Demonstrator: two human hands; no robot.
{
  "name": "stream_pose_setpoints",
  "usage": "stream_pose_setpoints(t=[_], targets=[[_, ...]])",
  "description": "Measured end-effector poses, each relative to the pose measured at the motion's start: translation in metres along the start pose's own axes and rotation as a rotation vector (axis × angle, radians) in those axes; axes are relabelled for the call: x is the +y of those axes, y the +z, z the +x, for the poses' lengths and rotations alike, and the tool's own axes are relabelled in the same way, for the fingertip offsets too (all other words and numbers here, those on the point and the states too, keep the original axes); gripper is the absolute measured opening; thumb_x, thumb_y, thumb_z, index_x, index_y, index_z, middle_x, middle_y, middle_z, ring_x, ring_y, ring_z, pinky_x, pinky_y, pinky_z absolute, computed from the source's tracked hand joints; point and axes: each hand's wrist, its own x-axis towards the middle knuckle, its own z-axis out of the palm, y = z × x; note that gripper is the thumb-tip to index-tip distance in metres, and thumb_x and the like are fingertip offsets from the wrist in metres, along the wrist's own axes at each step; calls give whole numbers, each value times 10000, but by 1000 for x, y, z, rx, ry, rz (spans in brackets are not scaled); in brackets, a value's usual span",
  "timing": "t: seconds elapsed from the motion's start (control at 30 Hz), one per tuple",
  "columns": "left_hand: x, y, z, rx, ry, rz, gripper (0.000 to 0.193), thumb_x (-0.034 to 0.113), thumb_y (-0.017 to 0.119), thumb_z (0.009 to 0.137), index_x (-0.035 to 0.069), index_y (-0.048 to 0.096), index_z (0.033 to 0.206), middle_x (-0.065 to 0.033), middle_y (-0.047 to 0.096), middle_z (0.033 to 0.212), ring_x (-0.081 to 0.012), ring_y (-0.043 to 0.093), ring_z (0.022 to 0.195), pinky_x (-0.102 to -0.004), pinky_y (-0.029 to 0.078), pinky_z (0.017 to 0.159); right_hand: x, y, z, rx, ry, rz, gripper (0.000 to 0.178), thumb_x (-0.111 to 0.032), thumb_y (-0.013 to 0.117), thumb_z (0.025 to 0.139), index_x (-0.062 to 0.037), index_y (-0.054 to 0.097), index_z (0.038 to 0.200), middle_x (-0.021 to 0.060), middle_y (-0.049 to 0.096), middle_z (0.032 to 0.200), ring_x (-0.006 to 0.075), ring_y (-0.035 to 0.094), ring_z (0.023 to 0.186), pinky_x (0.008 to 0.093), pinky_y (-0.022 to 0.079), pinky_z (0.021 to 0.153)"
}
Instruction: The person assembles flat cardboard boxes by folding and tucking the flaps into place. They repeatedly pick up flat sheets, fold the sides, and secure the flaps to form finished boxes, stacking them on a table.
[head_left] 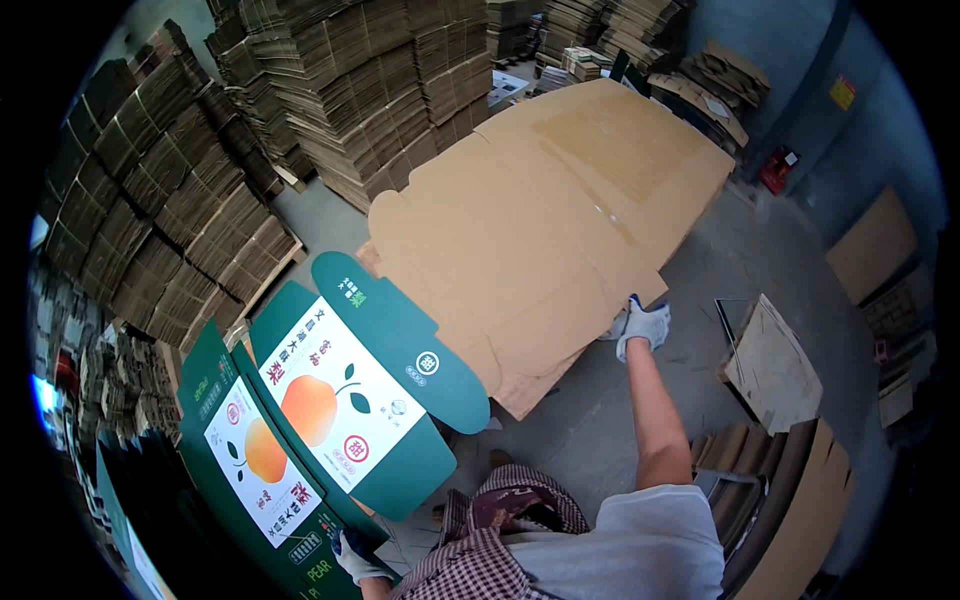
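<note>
My right hand point(643, 326), in a white glove with blue fingertips, grips the near right edge of a large plain brown cardboard sheet point(500, 210). That die-cut sheet lies flat in front of me, with notched flaps and a rougher rectangular patch at its far end. Lower left, my gloved left hand point(356, 562) closes on the near edge of a green printed carton sheet point(255, 470); part of its fingers is hidden. A second green printed panel point(395, 490) lies beside it, partly against the brown sheet. Both show white areas with orange fruit pictures.
Tall tied stacks of flat cardboard point(350, 90) stand behind and to the left on pallets. At right are a leaning board point(772, 365), a rack of brown sheets point(765, 500), and a red object point(778, 170) by the blue wall. Grey floor point(735, 260) runs between.
</note>
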Motion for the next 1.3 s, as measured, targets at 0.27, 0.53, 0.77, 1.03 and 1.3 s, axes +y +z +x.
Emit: stream_pose_setpoints(t=[0.27, 0.53, 0.77, 1.03, 1.3], targets=[[-11, -9, 2, -97, 166, 288, 220, 172, 491, 828, -15, 584, 896, -72, 596, 804, -183, 561, 671, -308, 463, 600, 32, 19, 62, -426, 339, 864, 169, -198, 665, 747, -91, 563, 829, 31, 570, 708, 151, 539, 626, 281, 410, 531], [-7, 8, -8, -53, 13, 110, 229, 180, 500, 839, -12, 589, 927, -71, 609, 857, -175, 575, 725, -287, 458, 655, -37, -17, 54, -506, 276, 1430, 188, -95, 563, 808, -124, 517, 987, 50, 579, 943, 221, 581, 815, 349, 469, 632], [19, 29, -29, -45, -256, -573, 209, 149, 548, 833, 24, 577, 998, -68, 620, 892, -160, 597, 777, -277, 477, 704, -158, -140, -7, -472, -368, 1476, 207, -98, 538, 828, -64, 494, 1027, 80, 538, 1052, 210, 522, 981, 373, 437, 808], [97, 41, -48, -334, -41, -683, 361, 244, 433, 897, -36, 503, 1113, -150, 582, 1007, -238, 581, 899, -337, 463, 806, -236, -208, -179, -843, -1029, 1440, 292, -80, 541, 804, -62, 495, 1092, 95, 521, 1096, 214, 524, 989, 347, 436, 824], [136, 25, -63, -745, -233, -1230, 704, 568, 270, 868, -27, 406, 1220, -194, 514, 1139, -302, 515, 1034, -429, 400, 912, -120, -169, -344, -1207, -1964, 688, 376, -96, 577, 737, -72, 520, 1108, 136, 516, 1138, 274, 538, 984, 360, 450, 824]])
